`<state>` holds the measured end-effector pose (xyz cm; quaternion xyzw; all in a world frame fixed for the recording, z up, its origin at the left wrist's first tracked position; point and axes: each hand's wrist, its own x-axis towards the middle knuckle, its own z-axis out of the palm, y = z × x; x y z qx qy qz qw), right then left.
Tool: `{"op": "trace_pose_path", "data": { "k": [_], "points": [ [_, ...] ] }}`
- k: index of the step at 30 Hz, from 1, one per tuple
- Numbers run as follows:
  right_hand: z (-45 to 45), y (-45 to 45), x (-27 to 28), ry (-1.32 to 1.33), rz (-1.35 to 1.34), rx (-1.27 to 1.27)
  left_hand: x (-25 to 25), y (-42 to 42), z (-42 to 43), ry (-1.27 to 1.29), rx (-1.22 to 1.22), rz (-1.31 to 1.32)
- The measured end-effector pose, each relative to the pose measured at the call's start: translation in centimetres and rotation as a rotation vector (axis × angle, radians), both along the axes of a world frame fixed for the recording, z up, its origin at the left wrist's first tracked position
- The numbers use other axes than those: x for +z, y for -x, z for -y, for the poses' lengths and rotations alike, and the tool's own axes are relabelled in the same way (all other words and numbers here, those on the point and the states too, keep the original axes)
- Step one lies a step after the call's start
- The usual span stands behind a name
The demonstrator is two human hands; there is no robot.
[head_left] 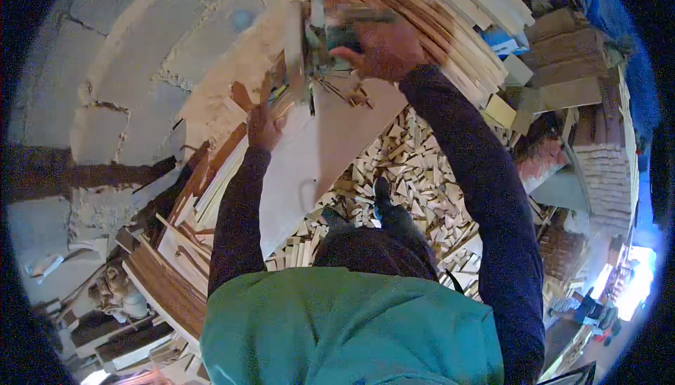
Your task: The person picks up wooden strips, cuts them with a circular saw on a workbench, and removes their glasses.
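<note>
My left hand [263, 121] is at the left side of a pale work board [302, 174], its thumb and fingers spread apart beside some thin strips. My right hand [387, 46] is further forward and to the right, blurred, over a dark greenish tool or machine part [344, 39]. Whether it grips that part cannot be made out. Between the hands stands an upright metal and wood piece [297, 47]. Several small wood slivers [344, 90] lie at its foot on the board.
Long wooden strips [457, 5] are stacked at the front right. Many small wood offcuts [408, 153] cover the floor around my feet. More planks [165, 286] lie at the left. A block wall [119, 47] rises at the front left, and cardboard boxes [566, 61] stand at the right.
</note>
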<state>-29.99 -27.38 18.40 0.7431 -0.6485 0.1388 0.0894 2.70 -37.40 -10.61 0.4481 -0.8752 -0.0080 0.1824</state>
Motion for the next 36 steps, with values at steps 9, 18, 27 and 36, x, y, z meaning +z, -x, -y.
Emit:
{"op": "trace_pose_path", "data": {
  "k": [9,18,27,36],
  "points": [
    [-2.5,-1.0,-4.8,0.234,0.062,0.088,0.0,0.4,0.2,0.006,-0.016,0.011],
    [-4.1,-1.8,-8.9,0.192,0.051,0.059,0.0,0.1,0.0,0.007,-0.026,0.007],
    [0.7,1.0,-2.8,-0.131,-0.14,-0.083,-0.2,0.1,0.2,0.014,-0.034,0.02],
    [5.3,4.2,0.8,0.077,-0.123,0.145,-0.6,0.1,0.5,0.024,-0.052,0.038]
  ]
}}
